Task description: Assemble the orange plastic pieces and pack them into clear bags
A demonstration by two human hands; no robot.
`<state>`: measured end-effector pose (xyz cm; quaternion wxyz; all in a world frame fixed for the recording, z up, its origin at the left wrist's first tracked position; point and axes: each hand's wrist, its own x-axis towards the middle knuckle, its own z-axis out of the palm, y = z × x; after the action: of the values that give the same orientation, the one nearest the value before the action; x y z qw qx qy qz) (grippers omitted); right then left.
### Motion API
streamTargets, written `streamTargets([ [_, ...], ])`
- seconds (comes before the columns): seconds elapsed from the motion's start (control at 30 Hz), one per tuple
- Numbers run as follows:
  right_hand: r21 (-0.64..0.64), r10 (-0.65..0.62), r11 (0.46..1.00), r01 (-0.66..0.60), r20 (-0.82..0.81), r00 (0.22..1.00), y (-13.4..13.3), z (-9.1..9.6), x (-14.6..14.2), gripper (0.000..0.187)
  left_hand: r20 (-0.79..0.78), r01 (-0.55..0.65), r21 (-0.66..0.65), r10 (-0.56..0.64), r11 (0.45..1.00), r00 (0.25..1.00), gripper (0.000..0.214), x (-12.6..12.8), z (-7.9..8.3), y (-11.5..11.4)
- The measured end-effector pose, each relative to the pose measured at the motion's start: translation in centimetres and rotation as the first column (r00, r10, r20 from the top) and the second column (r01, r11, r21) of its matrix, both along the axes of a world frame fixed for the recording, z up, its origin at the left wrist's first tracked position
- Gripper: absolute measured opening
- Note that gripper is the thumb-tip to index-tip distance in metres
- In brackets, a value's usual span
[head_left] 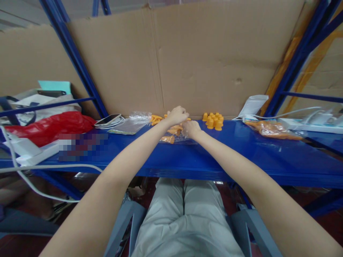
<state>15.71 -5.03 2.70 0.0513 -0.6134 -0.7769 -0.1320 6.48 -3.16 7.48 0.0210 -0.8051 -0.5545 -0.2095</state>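
Head view: orange pieces (168,139) lie near the fingers (184,116).

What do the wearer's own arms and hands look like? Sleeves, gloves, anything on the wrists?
Left arm and right arm: bare as far as the view shows, slim, tapering to the wrists; no sleeves, watch, cables or markings visible. Left hand and right hand: no gloves. Rings: can't tell.
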Motion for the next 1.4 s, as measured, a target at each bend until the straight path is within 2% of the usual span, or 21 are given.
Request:
streamTargets([
  [0.1,-0.014,0.020,1.000,-0.021,-0.041,0.999,0.0,-0.6,0.4,0.034,0.117,-0.062,0.062,0.054,0.996,0.992,0.032,-1.6,-1.5,0.9],
  [0.2,0.012,0.059,0.998,-0.058,-0.132,0.989,0.4,-1.2,1.2,0.032,0.167,-0.098,0.102,0.080,0.990,0.983,0.034,-3.1,-3.7,1.9],
  [0.27,0.020,0.149,0.989,-0.148,-0.208,0.967,1.0,-1.7,1.8,0.032,0.165,-0.127,0.094,0.110,0.987,0.980,0.036,-3.9,-5.4,2.6],
  [0.37,0.060,0.376,0.923,-0.379,-0.335,0.864,2.2,-2.5,2.7,0.036,0.142,-0.070,0.020,0.066,0.997,0.988,0.042,-4.5,-7.5,3.4],
  [0.47,0.116,0.514,0.846,-0.520,-0.432,0.741,3.6,-3.4,3.6,0.047,0.101,0.013,-0.061,-0.007,0.998,0.995,0.047,-4.9,-8.5,4.0],
  [0.57,0.132,0.559,0.813,-0.568,-0.453,0.695,4.6,-4.2,4.2,0.056,0.049,0.038,-0.129,-0.032,0.991,0.998,0.053,-5.3,-8.6,4.1],
  [0.67,0.141,0.580,0.799,-0.584,-0.435,0.689,4.9,-4.6,4.2,0.053,-0.023,0.015,-0.196,-0.020,0.980,1.000,0.059,-5.5,-8.2,3.9],
  [0.77,0.180,0.545,0.833,-0.523,-0.435,0.717,4.4,-4.6,3.8,0.052,-0.086,0.010,-0.230,-0.031,0.973,0.996,0.062,-5.5,-7.8,3.6],
  [0.9,0.189,0.379,0.925,-0.328,-0.478,0.792,3.8,-4.6,3.1,0.059,-0.111,-0.010,-0.248,-0.018,0.969,0.994,0.064,-5.5,-7.7,3.3],
  [0.97,0.175,0.317,0.948,-0.265,-0.487,0.814,3.9,-4.7,3.0,0.059,-0.109,-0.032,-0.251,0.004,0.967,0.994,0.065,-5.5,-7.7,3.2],
  [1.13,0.169,0.348,0.938,-0.304,-0.482,0.804,4.4,-4.9,3.1,0.043,-0.112,-0.058,-0.249,0.031,0.967,0.993,0.065,-5.4,-7.8,2.9],
  [1.4,0.099,0.272,0.957,-0.275,-0.640,0.718,3.6,-4.6,2.8,0.049,-0.109,-0.062,-0.290,0.031,0.955,0.994,0.068,-5.2,-7.0,1.9],
])
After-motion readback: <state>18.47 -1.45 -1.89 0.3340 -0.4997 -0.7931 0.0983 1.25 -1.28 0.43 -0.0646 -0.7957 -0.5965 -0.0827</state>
